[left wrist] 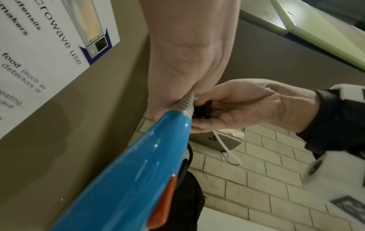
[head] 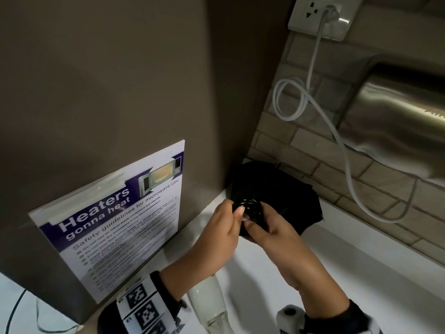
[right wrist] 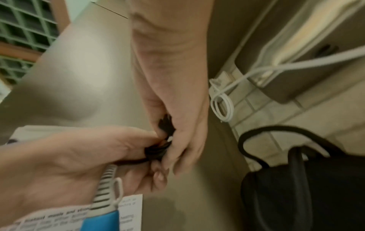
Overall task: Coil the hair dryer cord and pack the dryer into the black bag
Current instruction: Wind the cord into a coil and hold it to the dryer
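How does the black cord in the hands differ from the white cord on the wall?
The black cord is wound in tight small loops; the white cord hangs in one loose loop. The black cord is gripped by the left hand and right hand; the white cord is untouched, plugged into the wall socket.

worktop (head: 361, 261): white and smooth, run along a brick-tiled wall at the back and butted up against a brown-grey panel on the left.

black bag (head: 284, 189): set right on the worktop, tucked into the back corner where panel and tiles meet; soft and slumped, and its mouth can't really be made out from the head view.

sign (head: 115, 227): a laminated microwave-safety sheet, stood with its bottom edge on the worktop and leaned flat against the panel, left of the bag.

thin wires (head: 29, 317): seen lying on the pale surface at the far lower left; dark, loose, blurry.
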Available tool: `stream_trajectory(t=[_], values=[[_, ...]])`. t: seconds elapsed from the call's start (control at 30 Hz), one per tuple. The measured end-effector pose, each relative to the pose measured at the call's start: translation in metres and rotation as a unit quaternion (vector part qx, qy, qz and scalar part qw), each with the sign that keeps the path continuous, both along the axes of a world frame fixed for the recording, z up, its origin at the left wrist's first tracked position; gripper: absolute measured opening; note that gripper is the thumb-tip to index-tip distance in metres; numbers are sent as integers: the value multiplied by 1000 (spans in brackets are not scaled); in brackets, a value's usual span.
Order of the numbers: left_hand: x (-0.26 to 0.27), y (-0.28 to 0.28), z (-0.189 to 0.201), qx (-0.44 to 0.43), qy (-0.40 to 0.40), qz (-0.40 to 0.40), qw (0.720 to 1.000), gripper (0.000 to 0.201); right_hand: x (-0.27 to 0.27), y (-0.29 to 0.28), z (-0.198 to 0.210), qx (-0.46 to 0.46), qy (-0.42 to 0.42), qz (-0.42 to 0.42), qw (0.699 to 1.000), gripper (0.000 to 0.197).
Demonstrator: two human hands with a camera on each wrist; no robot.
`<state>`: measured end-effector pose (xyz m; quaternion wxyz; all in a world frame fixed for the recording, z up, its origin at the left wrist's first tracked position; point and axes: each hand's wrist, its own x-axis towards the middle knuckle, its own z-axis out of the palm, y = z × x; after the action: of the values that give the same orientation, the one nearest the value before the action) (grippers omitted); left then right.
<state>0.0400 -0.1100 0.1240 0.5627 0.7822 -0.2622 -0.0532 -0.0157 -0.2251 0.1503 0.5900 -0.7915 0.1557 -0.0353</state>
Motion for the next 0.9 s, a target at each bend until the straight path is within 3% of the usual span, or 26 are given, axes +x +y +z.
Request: stream_trajectory(t=[0.07, 0.17, 0.27, 0.37, 0.4, 0.5, 0.6, 0.67, 0.7, 0.77, 0.9], values=[[-1, -2, -1, -16, 40, 13, 999, 26, -2, 5, 3, -203, 36, 21, 978, 52], [1, -8, -5, -46, 85, 27, 995, 27, -9, 14, 4, -439, 57, -25, 896, 53], [7, -13, -8, -53, 96, 47, 993, 30, -20, 30, 14, -514, 51, -45, 855, 29], [11, -14, -2, -79, 109, 59, 989, 26, -29, 47, 12, -540, 26, -84, 837, 11], [12, -14, -1, -78, 113, 57, 989, 26, -30, 52, 9, -533, 4, -92, 841, 8], [14, -17, -3, -68, 119, 56, 989, 22, -39, 60, -12, -485, 3, -54, 873, 29], [16, -20, -8, -130, 220, 31, 966, 26, -42, 45, -24, -389, 34, -31, 920, 26], [17, -18, -4, -204, 306, -24, 930, 28, -39, 30, -23, -177, 8, -31, 984, 16], [19, -16, -1, -232, 325, -53, 915, 29, -38, 24, -18, -73, 9, -35, 997, 16], [24, -11, 2, -253, 338, -99, 901, 37, -35, 17, -9, 74, 15, -45, 996, 18], [25, -7, 2, -246, 350, -113, 897, 34, -26, 14, -2, 169, 37, -53, 983, 31]])
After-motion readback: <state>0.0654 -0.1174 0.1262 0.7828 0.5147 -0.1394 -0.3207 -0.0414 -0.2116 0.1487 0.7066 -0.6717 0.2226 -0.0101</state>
